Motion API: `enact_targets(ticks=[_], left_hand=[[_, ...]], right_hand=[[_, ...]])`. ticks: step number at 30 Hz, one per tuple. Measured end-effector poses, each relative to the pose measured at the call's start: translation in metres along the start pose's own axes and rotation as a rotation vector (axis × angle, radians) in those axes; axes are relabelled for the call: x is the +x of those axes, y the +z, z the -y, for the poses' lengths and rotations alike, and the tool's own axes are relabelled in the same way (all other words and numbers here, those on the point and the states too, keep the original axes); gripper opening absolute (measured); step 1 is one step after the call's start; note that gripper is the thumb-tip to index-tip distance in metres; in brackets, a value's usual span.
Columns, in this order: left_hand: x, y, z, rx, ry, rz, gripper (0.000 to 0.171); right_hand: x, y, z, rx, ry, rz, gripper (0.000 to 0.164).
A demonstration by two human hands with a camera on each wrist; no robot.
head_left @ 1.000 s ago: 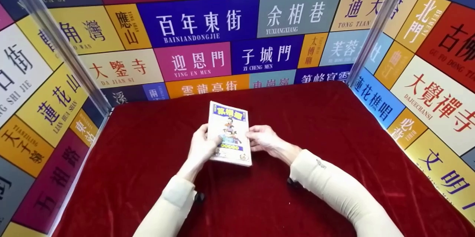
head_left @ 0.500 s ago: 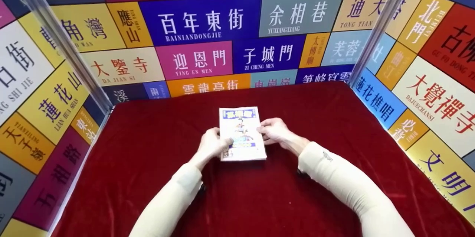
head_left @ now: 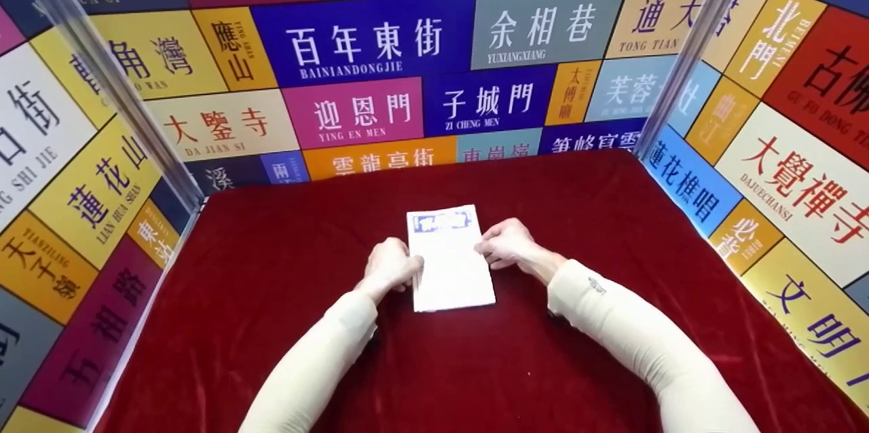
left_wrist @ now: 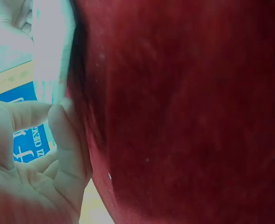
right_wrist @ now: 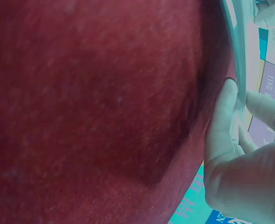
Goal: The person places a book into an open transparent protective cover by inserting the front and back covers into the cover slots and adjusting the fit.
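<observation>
A thin book (head_left: pixel 451 273) with a pale cover and a blue title band stands out against the red cloth in the head view. Glare washes out most of its cover. My left hand (head_left: pixel 392 263) pinches the left edge, thumb on the cover. On the opposite edge, my right hand (head_left: pixel 509 244) pinches the book between thumb and fingers. In the left wrist view, the fingertips of the left hand (left_wrist: pixel 39 154) meet at the book's edge (left_wrist: pixel 56 46). The right wrist view has the right hand (right_wrist: pixel 249 163) gripping the other edge of the book (right_wrist: pixel 242 51), above the cloth.
Dark red velvet cloth (head_left: pixel 271 297) covers the table. Panels printed with place names (head_left: pixel 366 36) rise behind it and on both sides. Clear upright strips mark the left corner (head_left: pixel 129 80) and right corner (head_left: pixel 692 46).
Both hands have shifted the book rightward and slightly nearer to me. Its slant has changed, and glare now hides the cover picture that showed before. Both hands keep their grip.
</observation>
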State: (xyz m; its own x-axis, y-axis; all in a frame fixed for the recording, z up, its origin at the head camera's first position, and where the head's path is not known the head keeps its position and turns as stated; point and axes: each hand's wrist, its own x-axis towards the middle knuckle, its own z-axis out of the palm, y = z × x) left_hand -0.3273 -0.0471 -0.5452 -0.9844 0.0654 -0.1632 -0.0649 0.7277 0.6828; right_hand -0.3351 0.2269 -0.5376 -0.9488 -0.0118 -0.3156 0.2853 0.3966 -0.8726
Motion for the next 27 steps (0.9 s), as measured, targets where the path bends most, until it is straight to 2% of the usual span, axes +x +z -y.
enact_targets(ticks=[8, 12, 17, 21, 24, 27], left_hand=[[0.0, 0.002, 0.004, 0.086, 0.047, -0.031, 0.02], [-0.001, 0.005, 0.007, 0.177, 0.067, -0.072, 0.017], [-0.003, 0.006, 0.007, 0.287, 0.119, -0.138, 0.021], [-0.006, 0.004, 0.005, 0.385, 0.178, -0.165, 0.029], [-0.008, 0.002, 0.004, 0.455, 0.243, -0.219, 0.032], [-0.011, 0.0, 0.002, 0.493, 0.331, -0.281, 0.038]], right_hand=[[0.007, 0.01, -0.008, -0.131, -0.024, -0.074, 0.011], [0.007, 0.013, -0.011, -0.251, -0.066, -0.093, 0.008], [0.004, 0.011, -0.011, -0.443, -0.155, -0.13, 0.012], [-0.002, 0.005, -0.006, -0.565, -0.281, -0.191, 0.011], [-0.008, -0.002, 0.001, -0.621, -0.384, -0.271, 0.015], [-0.015, -0.009, 0.008, -0.641, -0.451, -0.323, 0.024]])
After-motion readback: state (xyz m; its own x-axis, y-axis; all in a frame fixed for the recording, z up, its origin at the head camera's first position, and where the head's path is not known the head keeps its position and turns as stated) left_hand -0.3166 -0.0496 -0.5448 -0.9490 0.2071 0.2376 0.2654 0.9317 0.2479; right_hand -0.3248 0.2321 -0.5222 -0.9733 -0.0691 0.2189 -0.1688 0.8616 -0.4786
